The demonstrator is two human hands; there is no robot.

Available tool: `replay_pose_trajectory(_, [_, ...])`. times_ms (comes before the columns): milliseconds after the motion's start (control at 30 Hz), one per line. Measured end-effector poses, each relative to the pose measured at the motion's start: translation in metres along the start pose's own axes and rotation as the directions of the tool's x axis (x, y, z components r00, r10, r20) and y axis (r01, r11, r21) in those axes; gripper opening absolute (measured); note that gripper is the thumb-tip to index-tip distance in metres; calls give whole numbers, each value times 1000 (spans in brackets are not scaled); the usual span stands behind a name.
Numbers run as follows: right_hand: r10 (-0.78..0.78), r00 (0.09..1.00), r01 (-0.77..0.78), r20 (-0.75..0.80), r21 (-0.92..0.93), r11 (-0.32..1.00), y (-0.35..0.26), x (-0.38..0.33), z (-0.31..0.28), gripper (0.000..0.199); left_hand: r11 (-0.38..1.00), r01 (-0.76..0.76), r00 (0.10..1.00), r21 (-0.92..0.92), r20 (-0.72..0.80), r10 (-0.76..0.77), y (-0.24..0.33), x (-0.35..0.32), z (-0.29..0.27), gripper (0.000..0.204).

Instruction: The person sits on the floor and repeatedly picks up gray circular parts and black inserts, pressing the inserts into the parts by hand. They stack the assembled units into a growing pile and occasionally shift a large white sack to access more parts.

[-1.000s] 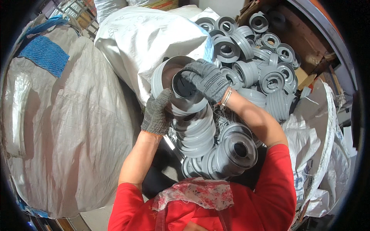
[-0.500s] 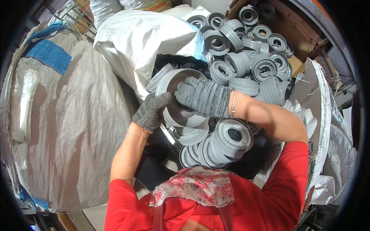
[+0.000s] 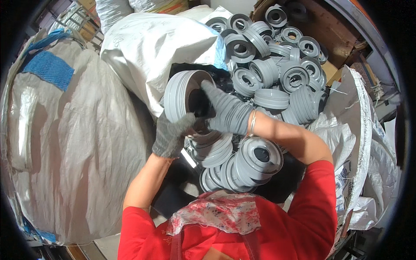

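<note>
Grey, open-ended and ribbed along its outer wall, the ring in hand (image 3: 175,96) lies tilted at the mouth of the white sack (image 3: 143,54), which serves here as the point of reference. From where I stand, the left hand (image 3: 172,133), gloved, clasps the ring at its near lower side, below the sack's mouth, thumb over the rim and fingers largely hidden beneath. The right hand (image 3: 227,112), also gloved, lies to the right of that mouth, fingers parted across the ring's opening; whether they pinch anything in the dark interior I cannot tell. To the right of the sack spreads a heap of grey rings (image 3: 267,69); below and right of it, near the lap, stand a nested stack (image 3: 214,151) and a group of flanged rings (image 3: 247,167). The step appears to be one of handling the ring's interior, with the left hand as support. The next move, I judge, calls for a firm left hold and care that the right fingers clear the rim without tipping the ring onto the stack.
</note>
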State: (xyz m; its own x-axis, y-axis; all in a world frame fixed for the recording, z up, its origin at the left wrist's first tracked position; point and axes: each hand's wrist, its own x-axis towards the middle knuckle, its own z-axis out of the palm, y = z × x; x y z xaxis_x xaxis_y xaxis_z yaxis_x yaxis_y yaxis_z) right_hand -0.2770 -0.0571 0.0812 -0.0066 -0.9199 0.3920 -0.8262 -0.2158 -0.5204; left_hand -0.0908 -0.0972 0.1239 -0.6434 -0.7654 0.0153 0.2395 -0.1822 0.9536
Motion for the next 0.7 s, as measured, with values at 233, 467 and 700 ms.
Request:
replay_pose_trajectory(233, [127, 992, -126, -10, 52, 991, -18, 2, -13, 63, 999, 13, 999, 41, -52, -11, 1, 4, 3, 50])
replay_pose_trajectory(467, [187, 981, -181, 46, -108, 977, 89, 20, 24, 42, 735, -253, 965, 629, 110, 238, 14, 39, -1, 65])
replay_pose_trajectory(700, [660, 750, -576, -34, -523, 628, 255, -13, 47, 67, 19, -257, 943, 966, 246, 225, -39, 156, -97, 78])
